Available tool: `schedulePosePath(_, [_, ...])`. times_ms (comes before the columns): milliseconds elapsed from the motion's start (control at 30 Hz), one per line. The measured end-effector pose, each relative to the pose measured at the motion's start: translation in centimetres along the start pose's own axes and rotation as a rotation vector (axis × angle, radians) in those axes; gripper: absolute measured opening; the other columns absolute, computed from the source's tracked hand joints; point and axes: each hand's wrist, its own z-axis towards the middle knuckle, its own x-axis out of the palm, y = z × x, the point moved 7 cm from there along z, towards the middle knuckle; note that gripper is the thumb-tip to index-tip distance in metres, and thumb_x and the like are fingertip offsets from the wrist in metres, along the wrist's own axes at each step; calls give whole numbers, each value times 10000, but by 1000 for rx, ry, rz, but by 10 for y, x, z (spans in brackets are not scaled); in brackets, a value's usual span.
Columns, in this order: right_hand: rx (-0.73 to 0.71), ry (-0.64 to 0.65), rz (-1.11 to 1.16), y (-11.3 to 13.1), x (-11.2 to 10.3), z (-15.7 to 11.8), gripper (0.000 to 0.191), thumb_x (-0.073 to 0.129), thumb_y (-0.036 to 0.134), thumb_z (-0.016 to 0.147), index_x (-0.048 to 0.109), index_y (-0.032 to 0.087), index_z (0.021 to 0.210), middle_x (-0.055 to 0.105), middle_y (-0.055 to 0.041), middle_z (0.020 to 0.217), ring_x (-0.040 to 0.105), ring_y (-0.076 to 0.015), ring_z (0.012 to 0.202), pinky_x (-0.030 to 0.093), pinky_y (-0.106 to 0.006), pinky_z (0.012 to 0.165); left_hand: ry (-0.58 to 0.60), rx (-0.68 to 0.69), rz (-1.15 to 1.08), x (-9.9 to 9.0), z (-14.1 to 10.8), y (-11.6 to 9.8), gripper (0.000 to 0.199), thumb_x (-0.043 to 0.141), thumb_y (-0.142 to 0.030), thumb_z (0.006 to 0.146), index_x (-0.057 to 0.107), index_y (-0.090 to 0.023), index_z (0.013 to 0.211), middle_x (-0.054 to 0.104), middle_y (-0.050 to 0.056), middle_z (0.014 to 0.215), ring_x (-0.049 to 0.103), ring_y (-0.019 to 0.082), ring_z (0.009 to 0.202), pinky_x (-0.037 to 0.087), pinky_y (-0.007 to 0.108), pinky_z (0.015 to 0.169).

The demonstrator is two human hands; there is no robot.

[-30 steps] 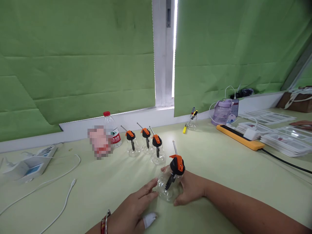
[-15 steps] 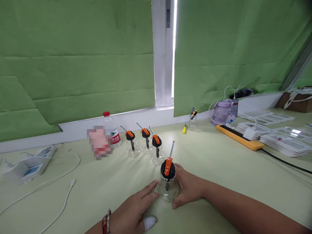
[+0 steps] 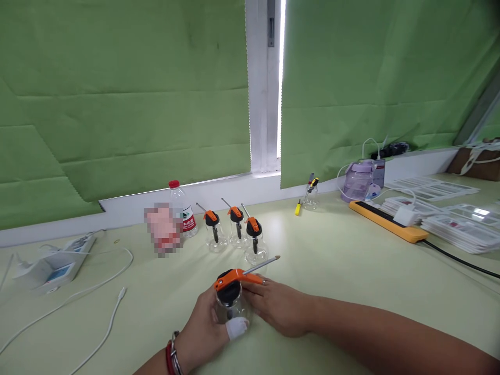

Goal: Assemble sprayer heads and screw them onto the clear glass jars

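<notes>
A small clear glass jar (image 3: 226,311) stands on the table in front of me. Its black lid carries an orange lever, from which a thin metal rod points to the right. My left hand (image 3: 207,323) is closed around the jar's left side, its thumb wrapped in a white bandage across the front. On the other side, my right hand (image 3: 283,307) reaches in with fingers stretched out by the jar's right side and under the lever; some fingertips are hidden behind the glass. Just beyond stand similar lidded jars, one of them (image 3: 255,253) the nearest, with their rods tilted up to the left.
A red-capped bottle (image 3: 188,221) and a blurred pink item (image 3: 163,226) stand at back left. White power strips and cables (image 3: 74,258) lie left. A jar of screwdrivers (image 3: 311,198), a purple jug (image 3: 356,182), an orange power strip (image 3: 386,221) and stacked white frames (image 3: 461,232) occupy the right.
The jar has moved left and turned, so its rod now points right instead of up. My left hand has closed around it, while my right hand has loosened from its side and straightened its fingers.
</notes>
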Motion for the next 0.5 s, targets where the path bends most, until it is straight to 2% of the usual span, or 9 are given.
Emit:
schedulePosePath(100, [-73, -36, -115, -6, 2, 23, 381, 387, 200, 893, 522, 143, 1245, 522, -133, 1318, 401, -262, 1277, 229, -476, 1101, -86, -22, -3, -13, 3, -2, 504, 773, -229, 621, 593, -158, 1087, 663, 61, 947, 601, 232, 865, 505, 341, 774])
schedulePosePath(167, [-89, -72, -195, -12, 2, 40, 347, 400, 209, 882, 565, 127, 1176, 552, -142, 1273, 444, -268, 1229, 256, -466, 1087, -132, -47, -30, -20, 5, 1, 508, 763, -235, 625, 592, -161, 1097, 664, 58, 949, 608, 232, 876, 509, 336, 766])
schedulePosePath(233, [-78, -93, -272, -19, 1, 56, 354, 391, 218, 888, 561, 111, 1180, 523, -149, 1308, 450, -270, 1218, 256, -458, 1088, -211, -64, -39, -29, 6, 6, 515, 752, -236, 627, 588, -161, 1109, 664, 64, 973, 613, 242, 914, 508, 349, 796])
schedulePosePath(333, [-42, -52, -366, -32, 3, 73, 379, 369, 262, 911, 551, 103, 1203, 541, -150, 1289, 458, -293, 1210, 255, -500, 1074, -341, -84, -29, -42, 8, 13, 494, 737, -224, 612, 598, -152, 1080, 670, 72, 974, 621, 250, 914, 505, 371, 815])
schedulePosePath(433, [5, -109, -436, -47, 2, 85, 391, 396, 275, 905, 539, 90, 1219, 536, -160, 1295, 449, -317, 1219, 275, -526, 1052, -410, -106, -9, -49, 9, 16, 404, 708, -190, 595, 619, -144, 986, 677, 59, 892, 629, 240, 832, 511, 366, 760])
schedulePosePath(500, [-29, -144, -491, -52, 5, 95, 363, 389, 210, 900, 544, 99, 1209, 530, -148, 1309, 426, -309, 1247, 268, -521, 1061, -434, -89, -6, -51, 9, 14, 381, 682, -159, 587, 619, -144, 962, 677, 52, 879, 625, 237, 833, 505, 362, 764])
